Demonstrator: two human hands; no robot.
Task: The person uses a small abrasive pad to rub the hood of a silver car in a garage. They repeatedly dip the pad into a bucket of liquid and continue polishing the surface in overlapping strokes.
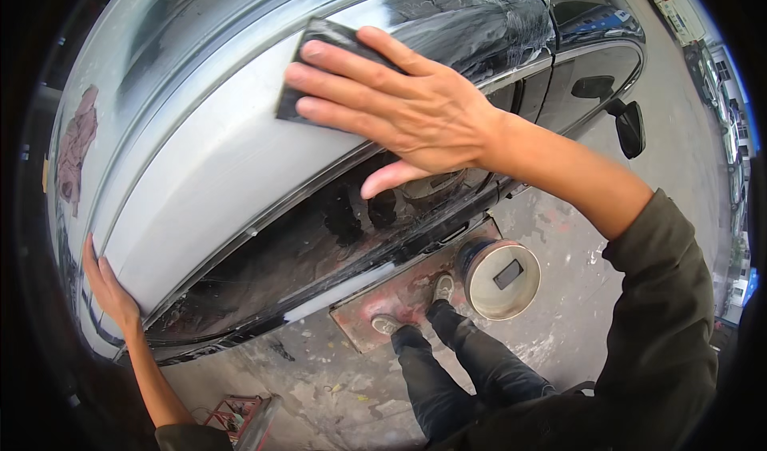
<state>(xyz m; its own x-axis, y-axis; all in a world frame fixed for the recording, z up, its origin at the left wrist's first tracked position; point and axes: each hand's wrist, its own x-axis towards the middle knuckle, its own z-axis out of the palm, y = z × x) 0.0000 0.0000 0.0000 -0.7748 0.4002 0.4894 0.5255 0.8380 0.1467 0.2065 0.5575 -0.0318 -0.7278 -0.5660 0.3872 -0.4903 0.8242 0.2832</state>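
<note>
My right hand [399,107] lies palm down on a black sheet of sandpaper [321,37], pressing it onto the pale, rounded strip of a car body [216,123]. Its fingers are stretched over the sheet and the thumb sticks out apart, over the dark side glass. Whether a block sits beneath the sheet is hidden. At the far left end of the pale strip, my left hand [112,291] rests against the bodywork with its fingers extended and nothing visible in it. Whitish wet smears [487,11] cover the dark panel beyond my right hand.
A crumpled mauve cloth [77,147] lies on the body at the left. Below the car stands a round bucket [527,279] holding a dark rectangular piece [508,274]. My feet are on a reddish board [355,315]. A side mirror [629,130] juts out right; a red metal frame [236,415] is lower left.
</note>
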